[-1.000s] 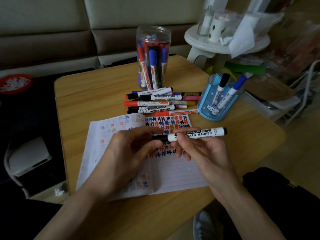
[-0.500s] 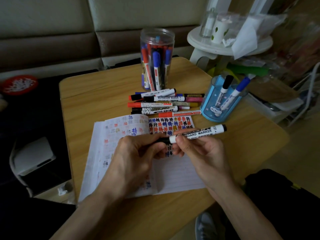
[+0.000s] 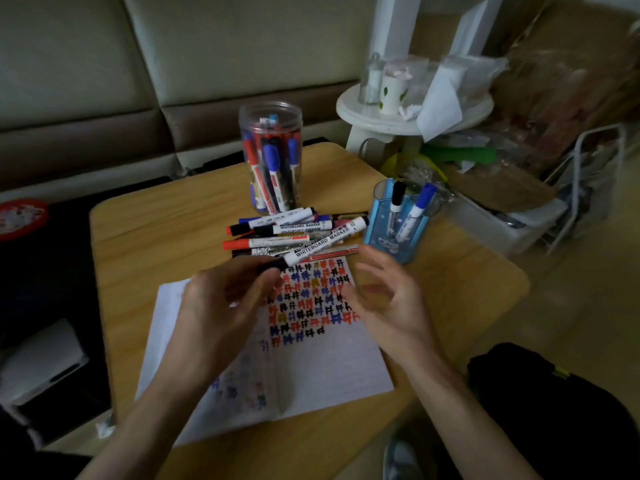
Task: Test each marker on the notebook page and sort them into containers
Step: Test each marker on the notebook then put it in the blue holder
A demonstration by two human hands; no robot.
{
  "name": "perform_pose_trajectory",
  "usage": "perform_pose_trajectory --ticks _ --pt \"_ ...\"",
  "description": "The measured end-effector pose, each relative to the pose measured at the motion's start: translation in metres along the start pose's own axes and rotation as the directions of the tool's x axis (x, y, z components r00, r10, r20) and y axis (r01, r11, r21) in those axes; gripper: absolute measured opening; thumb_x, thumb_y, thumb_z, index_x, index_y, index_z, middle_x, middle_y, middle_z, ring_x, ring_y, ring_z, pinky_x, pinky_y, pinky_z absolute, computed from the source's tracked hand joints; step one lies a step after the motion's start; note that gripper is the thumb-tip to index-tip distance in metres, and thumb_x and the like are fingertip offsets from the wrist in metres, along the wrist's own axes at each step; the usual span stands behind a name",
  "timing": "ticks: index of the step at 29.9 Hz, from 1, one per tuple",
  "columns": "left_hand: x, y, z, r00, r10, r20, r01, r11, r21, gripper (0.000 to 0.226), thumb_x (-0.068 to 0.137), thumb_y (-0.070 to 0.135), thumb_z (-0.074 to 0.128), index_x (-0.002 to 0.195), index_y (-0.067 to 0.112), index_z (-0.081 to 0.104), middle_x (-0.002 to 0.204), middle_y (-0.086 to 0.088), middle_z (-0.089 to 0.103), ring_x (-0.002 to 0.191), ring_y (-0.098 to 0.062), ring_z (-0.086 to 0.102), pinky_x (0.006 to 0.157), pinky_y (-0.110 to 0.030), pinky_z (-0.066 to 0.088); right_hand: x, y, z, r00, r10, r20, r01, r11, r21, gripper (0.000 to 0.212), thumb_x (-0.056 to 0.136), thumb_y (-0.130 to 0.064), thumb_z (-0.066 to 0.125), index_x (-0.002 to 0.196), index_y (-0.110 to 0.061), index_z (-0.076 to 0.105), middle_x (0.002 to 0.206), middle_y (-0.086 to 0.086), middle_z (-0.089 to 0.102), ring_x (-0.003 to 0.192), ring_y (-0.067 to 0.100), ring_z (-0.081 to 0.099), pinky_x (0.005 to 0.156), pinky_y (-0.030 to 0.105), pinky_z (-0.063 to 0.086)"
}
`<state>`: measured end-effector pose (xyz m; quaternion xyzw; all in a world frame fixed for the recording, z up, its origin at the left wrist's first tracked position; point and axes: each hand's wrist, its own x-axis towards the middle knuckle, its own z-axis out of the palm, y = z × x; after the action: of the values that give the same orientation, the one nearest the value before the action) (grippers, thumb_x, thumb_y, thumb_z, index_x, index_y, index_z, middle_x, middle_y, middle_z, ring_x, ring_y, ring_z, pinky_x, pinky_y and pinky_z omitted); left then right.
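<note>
One wide-angle view, worn on the head, looks forward and steeply down from above the near edge of the table (image 3: 156, 230). The left hand (image 3: 221, 306) and right hand (image 3: 388, 306) sit close under the lens, with the forearms entering from the bottom. Beyond the far edge, a sofa (image 3: 173, 64) fills the top.

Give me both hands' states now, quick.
Left hand: grips the white-barrelled, black-capped whiteboard marker by its cap end.
Right hand: open, holding nothing.
</note>
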<state>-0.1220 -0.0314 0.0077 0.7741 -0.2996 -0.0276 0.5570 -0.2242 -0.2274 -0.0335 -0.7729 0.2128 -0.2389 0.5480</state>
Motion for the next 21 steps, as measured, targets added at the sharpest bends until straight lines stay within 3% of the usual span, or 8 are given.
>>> perform_pose_trajectory --ticks 4,7,9,12,14,17,21 --pt "0.014 0.001 0.009 0.999 -0.013 -0.038 0.013 1.000 0.011 0.019 0.095 0.020 0.067 0.109 0.030 0.072 0.091 0.021 0.074 0.086 0.004 0.071 0.078 -0.019 0.059 -0.003 0.008 -0.003 0.969 0.032 -0.247 -0.061 0.992 -0.111 0.069 0.091 -0.014 0.076 0.148 -0.037 0.045 0.135 -0.009 0.057 0.110 0.006 0.060 0.081 0.021 0.055" --pt "0.026 0.006 0.021 0.999 -0.018 -0.046 0.020 0.999 0.036 0.016 0.095 0.024 0.067 0.107 0.033 0.071 0.093 0.018 0.074 0.088 0.003 0.071 0.082 -0.031 0.061 -0.001 0.009 -0.010 0.952 0.035 -0.305 -0.081 0.987 -0.139 0.078 0.090 -0.016 0.076 0.154 -0.035 0.036 0.147 -0.008 0.051 0.126 0.012 0.055 0.096 0.035 0.056" --pt "0.033 0.010 0.026 0.999 -0.021 -0.050 0.024 0.999 0.048 0.016 0.095 0.026 0.065 0.107 0.036 0.068 0.092 0.017 0.074 0.086 0.003 0.071 0.081 -0.033 0.062 0.002 0.008 -0.012 0.956 0.053 -0.288 -0.097 0.985 -0.140 0.084 0.091 -0.017 0.075 0.159 -0.035 0.029 0.154 -0.011 0.045 0.136 0.009 0.046 0.100 0.031 0.051" --pt "0.045 0.013 0.034 0.998 -0.018 -0.054 0.022 0.997 0.075 0.016 0.097 0.025 0.064 0.110 0.034 0.067 0.092 0.016 0.073 0.084 0.003 0.071 0.079 -0.032 0.062 0.005 0.005 -0.015 0.966 0.089 -0.241 -0.115 0.989 -0.097 0.087 0.093 -0.021 0.073 0.161 -0.036 0.022 0.160 -0.014 0.037 0.138 -0.002 0.034 0.095 0.012 0.039" --pt "0.053 0.016 0.037 0.998 -0.016 -0.054 0.021 0.997 0.078 0.017 0.097 0.026 0.064 0.113 0.032 0.068 0.094 0.015 0.073 0.085 0.001 0.071 0.078 -0.033 0.062 0.007 0.005 -0.018 0.967 0.105 -0.234 -0.127 0.989 -0.080 0.088 0.094 -0.021 0.072 0.162 -0.038 0.019 0.162 -0.015 0.034 0.141 -0.003 0.030 0.101 0.017 0.038" --pt "0.063 0.023 0.042 0.999 -0.012 -0.038 0.015 0.997 0.076 0.016 0.097 0.030 0.062 0.112 0.036 0.065 0.099 0.014 0.072 0.088 -0.002 0.071 0.075 -0.030 0.062 0.015 0.002 -0.028 0.959 0.182 -0.220 -0.192 0.981 -0.026 0.094 0.095 -0.023 0.072 0.163 -0.042 0.010 0.166 -0.012 0.028 0.149 0.010 0.031 0.108 0.030 0.039" --pt "0.075 0.032 0.047 1.000 0.009 -0.030 -0.007 0.997 0.082 0.016 0.097 0.034 0.060 0.112 0.036 0.063 0.102 0.016 0.069 0.091 0.000 0.069 0.074 -0.025 0.059 0.019 0.002 -0.034 0.953 0.207 -0.223 -0.208 0.978 0.019 0.095 0.095 -0.023 0.072 0.162 -0.043 0.008 0.166 -0.010 0.028 0.147 0.009 0.033 0.105 0.031 0.041"
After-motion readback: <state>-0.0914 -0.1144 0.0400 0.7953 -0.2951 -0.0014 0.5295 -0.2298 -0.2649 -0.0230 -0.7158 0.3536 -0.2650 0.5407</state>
